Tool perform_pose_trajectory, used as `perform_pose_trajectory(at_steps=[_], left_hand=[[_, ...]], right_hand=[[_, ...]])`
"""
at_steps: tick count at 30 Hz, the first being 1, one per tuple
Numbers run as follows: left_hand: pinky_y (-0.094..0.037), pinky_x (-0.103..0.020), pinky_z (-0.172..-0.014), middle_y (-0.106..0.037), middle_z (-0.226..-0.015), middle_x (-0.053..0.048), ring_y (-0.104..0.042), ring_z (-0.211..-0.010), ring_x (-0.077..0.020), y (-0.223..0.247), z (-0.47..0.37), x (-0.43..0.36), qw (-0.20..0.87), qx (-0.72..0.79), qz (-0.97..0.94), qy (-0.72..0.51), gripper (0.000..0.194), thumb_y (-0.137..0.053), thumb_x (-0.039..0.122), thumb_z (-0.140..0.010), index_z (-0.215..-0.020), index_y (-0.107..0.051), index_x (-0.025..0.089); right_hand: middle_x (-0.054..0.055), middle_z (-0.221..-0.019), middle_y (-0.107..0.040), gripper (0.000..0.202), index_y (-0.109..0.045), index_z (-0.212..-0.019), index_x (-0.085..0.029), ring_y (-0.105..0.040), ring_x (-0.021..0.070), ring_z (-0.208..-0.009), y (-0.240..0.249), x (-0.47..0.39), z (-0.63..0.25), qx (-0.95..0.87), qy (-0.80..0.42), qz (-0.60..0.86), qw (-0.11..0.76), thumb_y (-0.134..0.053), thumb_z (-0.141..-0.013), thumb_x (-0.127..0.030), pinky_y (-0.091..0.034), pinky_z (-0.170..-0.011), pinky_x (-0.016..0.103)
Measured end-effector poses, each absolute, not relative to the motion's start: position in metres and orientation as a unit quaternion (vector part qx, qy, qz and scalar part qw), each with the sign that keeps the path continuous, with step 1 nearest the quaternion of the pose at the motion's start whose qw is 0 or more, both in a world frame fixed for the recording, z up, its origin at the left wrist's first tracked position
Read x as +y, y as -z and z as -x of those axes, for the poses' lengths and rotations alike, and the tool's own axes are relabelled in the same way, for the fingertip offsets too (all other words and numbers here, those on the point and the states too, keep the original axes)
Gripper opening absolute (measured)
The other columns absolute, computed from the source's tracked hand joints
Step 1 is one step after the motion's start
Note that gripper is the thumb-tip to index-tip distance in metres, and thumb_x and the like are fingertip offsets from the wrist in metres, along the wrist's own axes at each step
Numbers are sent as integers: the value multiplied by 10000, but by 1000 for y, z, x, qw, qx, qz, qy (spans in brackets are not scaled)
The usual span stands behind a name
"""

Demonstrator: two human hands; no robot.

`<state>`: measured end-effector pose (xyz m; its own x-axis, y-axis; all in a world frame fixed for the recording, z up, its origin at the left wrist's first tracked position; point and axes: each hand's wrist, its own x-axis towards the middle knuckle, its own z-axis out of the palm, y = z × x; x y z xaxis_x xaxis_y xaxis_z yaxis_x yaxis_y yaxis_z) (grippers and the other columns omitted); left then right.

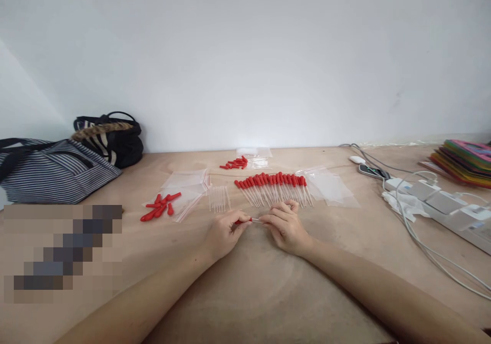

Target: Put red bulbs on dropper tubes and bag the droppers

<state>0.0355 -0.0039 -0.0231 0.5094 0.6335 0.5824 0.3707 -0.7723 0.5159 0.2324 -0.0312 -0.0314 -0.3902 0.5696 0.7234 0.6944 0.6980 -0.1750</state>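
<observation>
Near the middle of the table, my left hand pinches a red rubber bulb. My right hand closes on a thin clear tube, whose left end meets the bulb. Beyond my right hand lies a fanned row of clear droppers with red bulbs. Several bare clear tubes lie left of that row. Loose red bulbs rest farther left, partly on clear zip bags. More red bulbs lie at the back beside a bag of tubes.
Flat clear bags lie right of the droppers. On the right are a white power strip with cables, a crumpled tissue, a dark device and colourful sheets. A striped bag and black bag stand at left.
</observation>
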Motion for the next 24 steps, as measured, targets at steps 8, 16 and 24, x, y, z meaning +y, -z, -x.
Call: perform_pose_trajectory(at_steps=[8,16,24], left_hand=[[-477,-248,-654,-637,-702,-11,-587,-659,-127,22,-37,-4,286,307,-810,-410,109,-544,194,-786,-696,-590,154],[-498,-266,-714,-645,-729,-17,-603,-696,-133,24,-35,-3,316,286,-809,-406,78,-561,191,-771,-714,-597,152],[-444,-348,-908,-647,-669,14,-601,-620,-106,22,-37,-5,256,266,-836,-407,108,-557,195,-773,-671,-580,168]], right_hand=[[-3,-699,-612,141,-591,-854,-183,-496,133,-763,29,-32,-232,-825,118,347,431,-458,-819,-147,-223,-774,346],[-7,-640,-573,208,-596,-886,-177,-496,132,-755,25,-34,-231,-839,142,310,424,-431,-793,-90,-241,-769,343],[-4,-594,-536,204,-600,-830,-151,-484,128,-729,25,-33,-226,-841,173,294,420,-405,-803,-93,-254,-750,331]])
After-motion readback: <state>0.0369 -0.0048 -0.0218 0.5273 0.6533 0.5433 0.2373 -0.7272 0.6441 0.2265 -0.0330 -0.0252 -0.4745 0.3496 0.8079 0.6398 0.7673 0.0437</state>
